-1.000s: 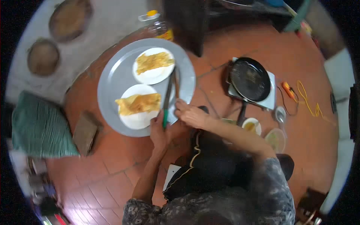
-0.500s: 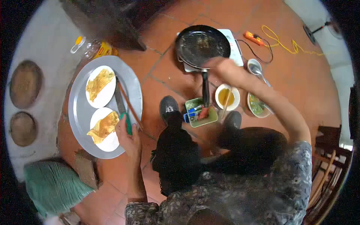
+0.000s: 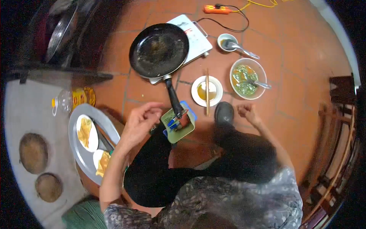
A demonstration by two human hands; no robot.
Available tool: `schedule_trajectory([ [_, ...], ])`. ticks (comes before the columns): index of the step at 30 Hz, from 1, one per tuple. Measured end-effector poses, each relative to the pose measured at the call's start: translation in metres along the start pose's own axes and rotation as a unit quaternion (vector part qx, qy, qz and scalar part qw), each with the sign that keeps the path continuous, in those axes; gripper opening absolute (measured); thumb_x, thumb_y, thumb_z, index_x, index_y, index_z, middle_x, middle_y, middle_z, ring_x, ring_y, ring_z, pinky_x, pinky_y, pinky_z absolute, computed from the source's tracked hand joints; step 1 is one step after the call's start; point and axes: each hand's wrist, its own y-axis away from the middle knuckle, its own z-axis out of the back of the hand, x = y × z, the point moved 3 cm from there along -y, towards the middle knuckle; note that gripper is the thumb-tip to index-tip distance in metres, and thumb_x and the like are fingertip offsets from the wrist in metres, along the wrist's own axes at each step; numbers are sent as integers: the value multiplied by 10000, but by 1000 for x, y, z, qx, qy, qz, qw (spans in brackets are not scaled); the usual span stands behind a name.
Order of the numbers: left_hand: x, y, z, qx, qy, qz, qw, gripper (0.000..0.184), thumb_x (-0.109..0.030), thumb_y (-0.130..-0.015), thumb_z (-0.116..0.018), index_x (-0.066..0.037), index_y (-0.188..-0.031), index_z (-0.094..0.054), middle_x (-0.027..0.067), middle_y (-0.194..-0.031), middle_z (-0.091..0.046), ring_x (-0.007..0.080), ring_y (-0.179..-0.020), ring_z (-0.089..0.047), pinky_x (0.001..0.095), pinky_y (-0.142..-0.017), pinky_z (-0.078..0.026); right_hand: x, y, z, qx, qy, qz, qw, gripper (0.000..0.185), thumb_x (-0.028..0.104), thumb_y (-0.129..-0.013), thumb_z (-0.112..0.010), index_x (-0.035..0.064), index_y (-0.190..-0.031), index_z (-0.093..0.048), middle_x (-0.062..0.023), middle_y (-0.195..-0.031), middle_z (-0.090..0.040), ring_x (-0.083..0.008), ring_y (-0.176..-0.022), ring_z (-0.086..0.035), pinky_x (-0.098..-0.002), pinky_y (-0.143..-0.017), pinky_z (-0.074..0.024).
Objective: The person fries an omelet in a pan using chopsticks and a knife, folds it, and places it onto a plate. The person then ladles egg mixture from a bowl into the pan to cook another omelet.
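Note:
My left hand (image 3: 142,123) hangs just left of the green basket (image 3: 179,134), its fingers partly curled and apart, with nothing in it. On the right, my right hand (image 3: 248,111) is above the floor below the bowl of green egg mixture (image 3: 248,78), fingers loosely bent and no object visible in them. The black frying pan (image 3: 158,49) rests on the white cooker (image 3: 194,41), its handle reaching over the basket. Chopsticks (image 3: 207,93) lie across a small plate of oil (image 3: 200,87).
A metal tray (image 3: 79,147) with two plates of omelette stands at the left, partly behind my left arm. Beyond it is an oil bottle (image 3: 72,100). A small bowl with a spoon (image 3: 227,42) and an orange power strip (image 3: 217,9) are at the top.
The view has turned to the right. My left hand has left the green-handled knife and the tray and is now near the basket. My right hand has moved from the pan to below the egg bowl.

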Motion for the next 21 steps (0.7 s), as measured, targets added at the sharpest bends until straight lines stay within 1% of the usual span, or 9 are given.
schedule_trajectory([
  [3, -15, -28, -36, 148, 24, 108, 983, 286, -145, -861, -560, -32, -1124, -567, 39, -880, -622, 90, -735, -561, 220, -666, -457, -43, 28, 8, 14, -110, -198, 974, 261, 182, -883, -558, 1, -1070, -567, -66, -860, -603, -182, -774, -599, -318, -697, -504],
  [5, -6, -53, -70, 233, 72, 147, 959, 261, -170, -858, -571, -37, -1082, -581, 37, -831, -613, 92, -704, -565, 222, -632, -475, -75, 28, 41, -157, -280, -43, 946, 397, 247, -876, -569, 13, -1182, -473, -43, -831, -577, -111, -719, -546, -270, -624, -477],
  [7, 0, -79, -106, 277, 86, 190, 938, 239, -188, -848, -590, -31, -1027, -587, 42, -805, -608, 106, -681, -580, 235, -587, -502, -69, 7, 82, -250, -247, -147, 924, 457, 282, -864, -586, 13, -1210, -459, -45, -878, -560, -116, -746, -552, -274, -670, -488],
  [9, 53, -121, -162, 397, 5, 16, 917, 251, -194, -827, -616, -8, -994, -587, 48, -771, -604, 130, -700, -608, 256, -564, -529, -76, -18, 111, -356, -167, -25, 919, 475, 270, -861, -592, 18, -1242, -461, -65, -923, -558, -94, -734, -531, -253, -653, -474],
  [10, 93, -142, -190, 398, 137, 60, 905, 262, -192, -827, -615, -1, -1003, -578, 63, -792, -606, 150, -709, -617, 262, -574, -534, -65, -29, 118, -357, -112, 5, 927, 484, 259, -860, -594, 26, -1260, -452, -70, -937, -556, -98, -734, -528, -242, -646, -464],
  [13, 110, -162, -244, 267, 257, 250, 894, 354, -218, -818, -618, 11, -1074, -531, 120, -962, -591, 225, -838, -618, 312, -705, -541, -33, -52, 132, -305, -49, 45, 950, 498, 223, -856, -603, 33, -1286, -439, -75, -966, -553, -109, -740, -524, -233, -629, -446],
  [17, 82, -206, -284, 177, 134, 278, 935, 486, -237, -781, -640, 15, -1156, -457, 161, -1111, -535, 244, -976, -570, 339, -814, -498, -64, -80, 148, -260, 34, 26, 965, 383, 127, -825, -633, -9, -1167, -525, -52, -853, -572, -92, -688, -499, -235, -563, -414],
  [20, 103, -240, -317, -93, -86, 162, 979, 627, -205, -728, -654, -19, -1252, -365, 189, -1130, -526, 198, -1004, -559, 311, -797, -474, -62, -81, 154, -260, 91, -8, 961, 222, 94, -805, -638, -17, -988, -579, -22, -731, -553, -78, -617, -474, -229, -524, -392],
  [21, 118, -251, -325, -89, -86, 164, 979, 627, -205, -728, -654, -19, -1252, -365, 189, -1130, -526, 198, -1004, -559, 311, -797, -474, -52, -77, 154, -274, 127, -47, 952, 132, 79, -795, -637, -7, -884, -593, -4, -673, -533, -76, -587, -466, -225, -515, -385],
])
